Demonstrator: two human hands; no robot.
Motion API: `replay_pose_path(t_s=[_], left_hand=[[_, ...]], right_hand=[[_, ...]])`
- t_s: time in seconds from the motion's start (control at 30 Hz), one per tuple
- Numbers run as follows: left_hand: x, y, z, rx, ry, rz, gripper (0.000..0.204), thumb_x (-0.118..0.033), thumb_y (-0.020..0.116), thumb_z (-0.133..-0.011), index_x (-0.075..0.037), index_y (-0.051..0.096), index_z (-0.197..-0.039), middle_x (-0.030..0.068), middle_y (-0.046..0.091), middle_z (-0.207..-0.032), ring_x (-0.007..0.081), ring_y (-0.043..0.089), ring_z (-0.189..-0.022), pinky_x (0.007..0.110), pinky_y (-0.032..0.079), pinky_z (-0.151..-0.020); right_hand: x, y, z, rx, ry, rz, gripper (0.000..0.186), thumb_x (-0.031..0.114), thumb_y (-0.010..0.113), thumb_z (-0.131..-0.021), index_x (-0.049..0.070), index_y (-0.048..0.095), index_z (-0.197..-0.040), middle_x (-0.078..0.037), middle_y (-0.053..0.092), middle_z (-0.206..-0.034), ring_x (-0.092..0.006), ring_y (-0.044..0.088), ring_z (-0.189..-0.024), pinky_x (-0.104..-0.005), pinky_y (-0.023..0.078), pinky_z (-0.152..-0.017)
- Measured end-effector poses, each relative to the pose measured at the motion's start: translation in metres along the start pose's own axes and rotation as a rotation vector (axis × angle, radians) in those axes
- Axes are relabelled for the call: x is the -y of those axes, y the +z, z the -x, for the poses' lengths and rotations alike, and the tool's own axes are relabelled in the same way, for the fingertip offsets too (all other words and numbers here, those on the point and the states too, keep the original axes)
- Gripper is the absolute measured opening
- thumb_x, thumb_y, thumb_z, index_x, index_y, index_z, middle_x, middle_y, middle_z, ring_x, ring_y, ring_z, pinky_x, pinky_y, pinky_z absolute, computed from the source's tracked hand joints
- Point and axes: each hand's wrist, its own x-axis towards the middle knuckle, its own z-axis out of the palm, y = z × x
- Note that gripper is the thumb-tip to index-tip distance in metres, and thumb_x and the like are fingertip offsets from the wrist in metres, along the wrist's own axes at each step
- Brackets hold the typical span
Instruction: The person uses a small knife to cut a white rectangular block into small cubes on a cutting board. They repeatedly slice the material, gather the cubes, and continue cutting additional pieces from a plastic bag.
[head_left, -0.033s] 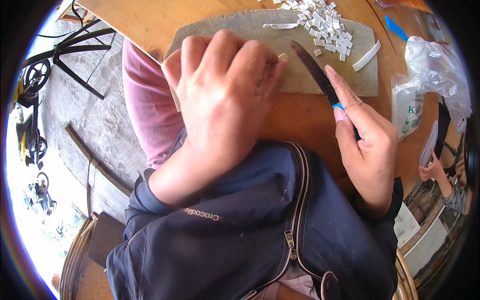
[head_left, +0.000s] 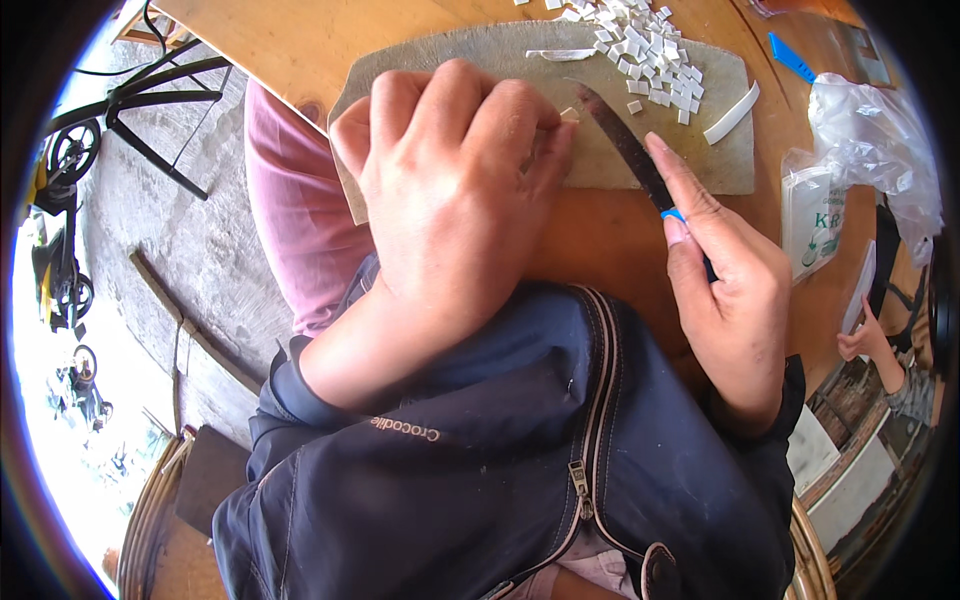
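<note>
My left hand is closed over the grey board, knuckles up. A small pale piece shows at the tips of its pinched thumb and index finger; the rest of it is hidden. In my right hand is a knife with a dark, worn blade and a blue and black handle. The index finger lies along the blade's back, and the blade points up and left, just right of the pale piece. Many small white squares lie heaped on the far part of the board.
A curved white strip lies at the board's right edge, a thin white sliver near its far edge. On the wooden table are a blue tool and clear plastic bags. Another person's hand holds something flat at right.
My left hand has shifted very slightly to the right with the pale piece. The knife in my right hand has moved a touch to the left.
</note>
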Motion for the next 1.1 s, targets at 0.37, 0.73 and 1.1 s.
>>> replay_pose_path(t_s=[0.37,0.73,1.1], left_hand=[[0.001,0.001,0.000,0.016,-0.012,0.050,0.017,-0.020,0.087,-0.075,-0.017,0.071,-0.079,-0.0027,0.061,-0.080,0.0224,0.057,-0.083,0.036,0.040,-0.081],[0.002,0.000,0.003,0.012,0.018,0.019,0.015,-0.019,0.086,-0.076,-0.018,0.073,-0.083,-0.0035,0.063,-0.083,0.0212,0.058,-0.086,0.035,0.040,-0.083],[-0.015,-0.021,0.019,0.162,0.124,-0.247,0.029,-0.019,0.081,-0.082,-0.017,0.077,-0.110,-0.0034,0.066,-0.108,0.0188,0.063,-0.106,0.038,0.041,-0.093]], right_hand=[[0.002,0.004,-0.003,0.024,-0.010,0.082,0.060,-0.014,0.060,-0.088,0.010,0.063,-0.143,-0.012,0.053,-0.076,-0.0179,0.050,-0.065,-0.0302,0.048,-0.065],[0.002,0.011,0.002,0.010,-0.059,0.144,0.071,-0.014,0.063,-0.081,0.013,0.059,-0.147,-0.011,0.049,-0.074,-0.0237,0.053,-0.060,-0.0369,0.050,-0.061],[0.012,0.015,-0.001,0.008,-0.016,0.217,0.072,-0.019,0.058,-0.081,0.010,0.059,-0.147,-0.015,0.049,-0.073,-0.0269,0.053,-0.062,-0.0361,0.051,-0.064]])
